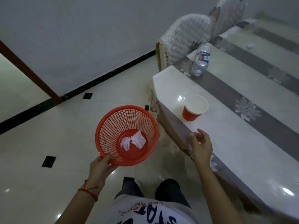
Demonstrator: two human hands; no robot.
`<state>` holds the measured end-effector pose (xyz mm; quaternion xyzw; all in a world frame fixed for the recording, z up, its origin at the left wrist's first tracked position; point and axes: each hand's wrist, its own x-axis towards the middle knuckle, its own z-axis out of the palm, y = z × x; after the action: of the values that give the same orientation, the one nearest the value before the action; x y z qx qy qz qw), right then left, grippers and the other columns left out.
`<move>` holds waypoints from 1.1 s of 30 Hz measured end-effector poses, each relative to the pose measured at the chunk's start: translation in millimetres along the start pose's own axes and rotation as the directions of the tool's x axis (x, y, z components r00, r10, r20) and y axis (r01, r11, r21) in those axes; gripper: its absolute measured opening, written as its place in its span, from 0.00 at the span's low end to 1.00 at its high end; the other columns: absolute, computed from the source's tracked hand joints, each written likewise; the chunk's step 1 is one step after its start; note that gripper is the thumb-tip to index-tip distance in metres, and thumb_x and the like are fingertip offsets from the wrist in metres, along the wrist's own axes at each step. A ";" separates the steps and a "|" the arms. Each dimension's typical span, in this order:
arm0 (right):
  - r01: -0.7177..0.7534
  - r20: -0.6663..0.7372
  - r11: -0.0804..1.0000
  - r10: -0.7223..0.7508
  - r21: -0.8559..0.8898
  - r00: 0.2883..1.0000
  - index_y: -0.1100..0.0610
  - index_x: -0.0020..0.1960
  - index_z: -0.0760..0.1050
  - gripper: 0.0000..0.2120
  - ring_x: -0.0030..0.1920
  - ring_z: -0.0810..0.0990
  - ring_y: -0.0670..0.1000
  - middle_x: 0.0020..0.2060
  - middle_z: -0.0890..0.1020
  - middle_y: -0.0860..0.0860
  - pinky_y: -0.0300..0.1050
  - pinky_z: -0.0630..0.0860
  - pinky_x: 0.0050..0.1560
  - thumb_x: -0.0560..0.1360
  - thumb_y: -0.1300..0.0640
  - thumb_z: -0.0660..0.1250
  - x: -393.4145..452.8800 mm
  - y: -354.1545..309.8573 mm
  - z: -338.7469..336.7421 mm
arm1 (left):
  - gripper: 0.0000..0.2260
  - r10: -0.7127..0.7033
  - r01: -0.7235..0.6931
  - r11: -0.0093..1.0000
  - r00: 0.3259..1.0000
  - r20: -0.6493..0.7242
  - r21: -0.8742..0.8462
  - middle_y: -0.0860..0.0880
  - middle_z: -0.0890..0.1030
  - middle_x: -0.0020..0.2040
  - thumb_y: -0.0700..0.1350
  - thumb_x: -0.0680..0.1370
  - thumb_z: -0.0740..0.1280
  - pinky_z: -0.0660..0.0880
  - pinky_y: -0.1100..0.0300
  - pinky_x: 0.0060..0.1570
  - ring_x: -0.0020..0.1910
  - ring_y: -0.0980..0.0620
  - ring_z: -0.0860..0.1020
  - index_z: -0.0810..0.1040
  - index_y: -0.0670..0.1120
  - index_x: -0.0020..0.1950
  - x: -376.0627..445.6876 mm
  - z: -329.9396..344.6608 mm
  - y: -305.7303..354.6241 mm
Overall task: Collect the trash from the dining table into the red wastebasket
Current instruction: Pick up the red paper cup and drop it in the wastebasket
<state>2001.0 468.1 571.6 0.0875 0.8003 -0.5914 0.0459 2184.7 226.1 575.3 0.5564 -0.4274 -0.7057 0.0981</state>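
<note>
Basket (113,126): red mesh, tilted, held off the floor beside the counter (242,135); left hand (101,168) fingers clenched on its near rim. Contents: crumpled tissue (133,140). Right hand (201,147): fingers released, empty, at counter edge. On counter: red cup (194,109), upright; bottle (201,59), lying down.

2 white woven chairs (187,36) stand at the wall, above a glossy tiled floor (64,126).
</note>
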 end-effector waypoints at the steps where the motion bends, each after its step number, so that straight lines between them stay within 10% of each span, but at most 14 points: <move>1: -0.013 -0.038 1.000 0.013 0.002 0.999 0.51 0.62 0.69 0.18 0.55 0.76 0.50 0.58 0.78 0.51 0.35 0.74 0.48 0.73 0.52 0.67 7.7 -3.1 0.5 | 0.05 -0.002 0.002 1.000 1.000 0.008 0.006 0.41 0.81 0.46 0.36 0.74 0.65 0.80 0.62 0.31 0.43 0.46 0.80 0.78 0.39 0.48 5.7 6.8 4.5; 12: 0.109 -0.024 0.983 -0.114 -0.145 0.993 0.44 0.71 0.51 0.49 0.72 0.61 0.54 0.73 0.61 0.50 0.56 0.64 0.70 0.60 0.46 0.78 89.3 -20.6 21.5 | 0.04 -0.034 0.033 0.999 0.999 -0.041 -0.030 0.42 0.82 0.45 0.36 0.74 0.65 0.77 0.55 0.40 0.43 0.45 0.80 0.79 0.39 0.47 25.5 59.1 10.6; 22: 0.347 0.204 0.820 -0.284 -0.455 0.937 0.49 0.72 0.53 0.47 0.69 0.63 0.58 0.70 0.65 0.56 0.60 0.65 0.67 0.61 0.41 0.74 126.7 -47.2 23.0 | 0.03 -0.036 0.035 0.999 0.996 -0.080 -0.020 0.42 0.82 0.45 0.37 0.75 0.65 0.77 0.57 0.37 0.44 0.45 0.81 0.79 0.42 0.45 27.5 77.9 7.9; 28: 0.357 0.252 0.873 -0.283 -0.331 0.925 0.49 0.70 0.57 0.44 0.65 0.68 0.54 0.66 0.66 0.54 0.51 0.70 0.62 0.61 0.46 0.77 114.4 -68.0 28.6 | 0.03 -0.016 0.014 1.000 0.996 -0.091 -0.024 0.43 0.82 0.44 0.37 0.74 0.65 0.79 0.60 0.32 0.43 0.46 0.81 0.79 0.42 0.45 23.8 83.1 6.6; 33: 0.457 0.433 0.886 -0.382 -0.080 0.816 0.41 0.68 0.57 0.43 0.53 0.63 0.29 0.59 0.63 0.38 0.26 0.64 0.49 0.59 0.41 0.75 75.5 -92.8 59.5 | 0.07 -0.030 0.024 0.998 0.994 -0.106 -0.055 0.41 0.82 0.46 0.36 0.74 0.66 0.78 0.57 0.36 0.42 0.45 0.81 0.78 0.37 0.50 19.4 85.8 -0.5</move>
<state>1907.2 391.3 627.8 -0.2206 0.8225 -0.5170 0.0867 2103.2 257.0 562.7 0.5961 -0.3951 -0.6875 0.1261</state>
